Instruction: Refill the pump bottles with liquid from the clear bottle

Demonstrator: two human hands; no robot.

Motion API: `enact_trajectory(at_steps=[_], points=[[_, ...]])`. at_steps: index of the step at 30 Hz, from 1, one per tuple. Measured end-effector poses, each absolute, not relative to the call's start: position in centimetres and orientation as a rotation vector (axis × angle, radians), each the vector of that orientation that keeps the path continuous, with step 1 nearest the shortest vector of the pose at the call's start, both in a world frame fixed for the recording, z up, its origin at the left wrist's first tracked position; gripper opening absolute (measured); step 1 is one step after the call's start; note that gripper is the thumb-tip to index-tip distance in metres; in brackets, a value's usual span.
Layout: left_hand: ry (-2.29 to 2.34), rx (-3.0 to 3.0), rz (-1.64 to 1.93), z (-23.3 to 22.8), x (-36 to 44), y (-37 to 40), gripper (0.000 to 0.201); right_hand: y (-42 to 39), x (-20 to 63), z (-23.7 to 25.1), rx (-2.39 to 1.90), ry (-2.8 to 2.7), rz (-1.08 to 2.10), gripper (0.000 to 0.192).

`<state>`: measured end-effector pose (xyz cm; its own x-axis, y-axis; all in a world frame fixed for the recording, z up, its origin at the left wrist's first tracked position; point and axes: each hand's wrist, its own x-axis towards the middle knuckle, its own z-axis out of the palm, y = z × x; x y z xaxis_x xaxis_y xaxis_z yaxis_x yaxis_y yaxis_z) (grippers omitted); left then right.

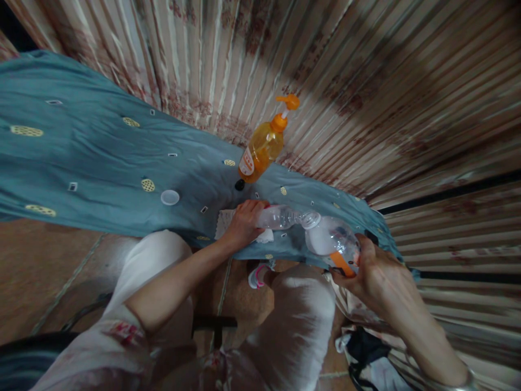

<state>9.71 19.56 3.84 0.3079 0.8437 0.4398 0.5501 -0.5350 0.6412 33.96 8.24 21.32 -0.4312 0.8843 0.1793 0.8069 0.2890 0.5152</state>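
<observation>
My left hand (246, 221) is closed around the base end of a small clear plastic bottle (279, 217), which points to the right. A larger clear bottle with an orange band (337, 244) is in my right hand (372, 262), fingers wrapped about its far end. The ends of the two bottles meet or overlap in the middle; which rim is inside the other I cannot tell. Under my left hand lies a white cloth or tissue (223, 221). Beyond it stands a pump bottle of orange liquid (262, 152) with an orange pump head.
A teal patterned cloth covers the narrow table (101, 157). On it are a round whitish lid (170, 197) and a small black object (240, 185) by the pump bottle. A pleated curtain (211, 60) hangs behind. A dark and white bag (368, 353) sits low at right.
</observation>
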Motion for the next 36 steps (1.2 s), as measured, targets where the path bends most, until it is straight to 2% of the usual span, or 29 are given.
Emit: enact_trajectory(at_steps=[36], points=[[1.221, 2.233, 1.097, 3.91, 9.58, 19.50, 0.049, 8.53, 33.73, 21.37, 1.513, 2.421, 0.918, 0.043]])
